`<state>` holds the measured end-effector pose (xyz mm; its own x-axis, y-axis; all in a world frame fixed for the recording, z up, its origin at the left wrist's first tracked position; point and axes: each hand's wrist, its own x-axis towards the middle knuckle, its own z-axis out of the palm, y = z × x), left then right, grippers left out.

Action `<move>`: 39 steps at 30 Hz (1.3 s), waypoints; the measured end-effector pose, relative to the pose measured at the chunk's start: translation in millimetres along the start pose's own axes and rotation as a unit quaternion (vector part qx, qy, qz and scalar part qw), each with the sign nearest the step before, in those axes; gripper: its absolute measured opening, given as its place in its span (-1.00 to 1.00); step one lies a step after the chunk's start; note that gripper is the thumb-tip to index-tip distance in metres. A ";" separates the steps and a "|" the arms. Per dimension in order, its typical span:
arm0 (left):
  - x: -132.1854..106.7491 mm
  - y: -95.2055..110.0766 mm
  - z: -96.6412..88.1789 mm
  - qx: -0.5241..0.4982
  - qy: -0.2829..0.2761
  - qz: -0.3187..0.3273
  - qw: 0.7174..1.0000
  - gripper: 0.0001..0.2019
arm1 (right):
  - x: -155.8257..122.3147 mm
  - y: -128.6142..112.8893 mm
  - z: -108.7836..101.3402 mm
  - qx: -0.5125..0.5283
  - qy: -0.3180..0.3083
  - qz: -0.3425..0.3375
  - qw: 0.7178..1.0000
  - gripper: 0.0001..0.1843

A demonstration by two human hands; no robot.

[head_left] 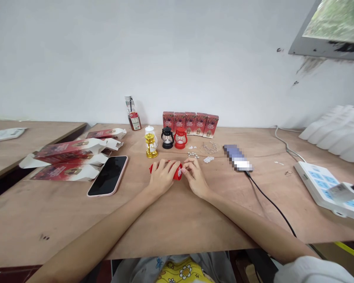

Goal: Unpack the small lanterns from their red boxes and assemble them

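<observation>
My left hand [161, 177] is wrapped round a small red lantern [177, 172] lying on its side on the wooden table [171, 220]. My right hand [195, 177] pinches at the lantern's right end with its fingertips together. Just beyond the hands stand a gold lantern [151, 146], a black lantern [167, 138] and a red lantern [180, 138]. A white one shows partly behind the gold one. Small white pieces [193, 154] and thin wire handles [210, 147] lie close to my right hand.
Several red boxes [190, 123] stand in a row by the wall. Flat unfolded red cartons [67, 157] and a dark phone [108, 175] lie at left. A second phone [237, 158] with a black cable, a white power strip [327, 186] and a packet [133, 114] are also there.
</observation>
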<state>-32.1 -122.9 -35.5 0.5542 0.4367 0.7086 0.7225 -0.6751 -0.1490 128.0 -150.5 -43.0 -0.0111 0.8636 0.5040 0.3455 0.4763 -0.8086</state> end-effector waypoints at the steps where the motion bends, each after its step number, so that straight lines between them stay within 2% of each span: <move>1: 0.5 -1.3 0.5 -0.001 -0.003 -0.007 1.000 -0.70 | 2.9 3.0 -4.8 -0.015 0.006 -0.007 1.000 -0.74; 5: 1.3 -8.6 1.0 -0.010 -0.017 -0.038 0.999 -0.61 | 19.1 24.7 -39.0 -0.127 0.065 0.015 0.990 -0.75; 7: 1.2 -11.4 0.3 -0.026 -0.021 -0.055 0.998 -0.60 | 26.0 37.1 -58.4 -0.221 0.103 0.036 0.969 -0.80; 9: 0.9 -12.6 -0.4 -0.043 -0.022 -0.068 0.997 -0.59 | 30.1 46.3 -72.9 -0.309 0.114 0.062 0.942 -0.84; 12: 0.5 -12.2 -0.4 -0.056 -0.015 -0.071 0.996 -0.59 | 31.8 51.8 -81.7 -0.416 0.101 0.090 0.899 -0.88; 14: 0.3 -11.4 0.4 -0.054 -0.008 -0.064 0.996 -0.59 | 31.1 49.7 -80.5 -0.448 0.102 0.090 0.884 -0.92; 16: 0.0 -11.0 1.4 -0.049 -0.003 -0.054 0.997 -0.60 | 29.1 43.0 -74.9 -0.434 0.117 0.063 0.891 -0.93; 19: -0.6 -11.1 2.7 -0.040 0.001 -0.042 0.998 -0.61 | 21.8 25.0 -58.0 -0.327 0.135 -0.026 0.935 -0.90; 22: -1.0 -10.8 3.2 -0.033 0.009 -0.025 0.999 -0.63 | 9.9 3.8 -33.6 -0.193 0.094 -0.080 0.973 -0.88; 25: -0.7 -8.9 2.8 -0.023 0.032 0.000 0.999 -0.67 | -0.3 -8.9 -12.2 -0.108 0.051 -0.070 0.990 -0.90; 28: 0.5 -5.9 2.1 -0.013 0.052 0.020 0.998 -0.71 | -4.5 -9.9 -2.4 -0.052 0.050 -0.047 0.996 -0.91; 35: 2.3 -2.4 1.2 0.011 0.071 0.046 0.996 -0.74 | -4.8 -5.7 -1.9 0.016 0.027 -0.021 0.999 -0.88; 39: 1.8 -1.4 0.4 0.019 0.078 0.050 0.996 -0.76 | -5.9 -7.2 -1.2 0.021 0.024 -0.012 0.999 -0.86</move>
<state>-32.0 -120.9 -34.3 0.5550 0.2697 0.7869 0.6838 -0.6866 -0.2469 126.7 -159.1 -39.8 0.0254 0.8431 0.5371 0.3052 0.5051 -0.8073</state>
